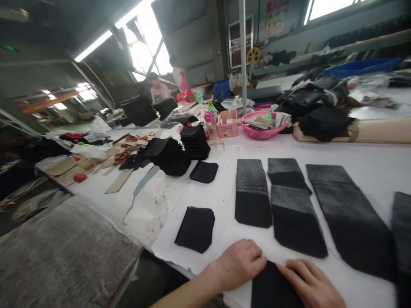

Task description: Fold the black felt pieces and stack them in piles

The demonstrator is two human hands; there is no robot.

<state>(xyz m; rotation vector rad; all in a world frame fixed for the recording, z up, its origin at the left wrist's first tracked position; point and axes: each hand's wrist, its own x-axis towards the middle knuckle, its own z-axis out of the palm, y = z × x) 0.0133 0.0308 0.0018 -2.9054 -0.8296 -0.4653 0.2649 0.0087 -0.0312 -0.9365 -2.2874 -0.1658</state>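
A black leather-like piece lies at the table's front edge, partly cut off by the bottom of the view. My left hand is closed, its thumb and fingers pinching the top left corner of that piece. On the other side, my right hand presses its fingers together along the piece's top right edge. Beyond the hands, flat black panels lie in rows: a two-tone panel, overlapping panels and a longer panel. Left of them is a small folded black piece, with another folded piece farther back.
Black stacks stand mid-table near a pink basket and a pink box. A metal pole rises behind them. Dark material lies on a beige roll at right. A worn board sits at left. A person is far back.
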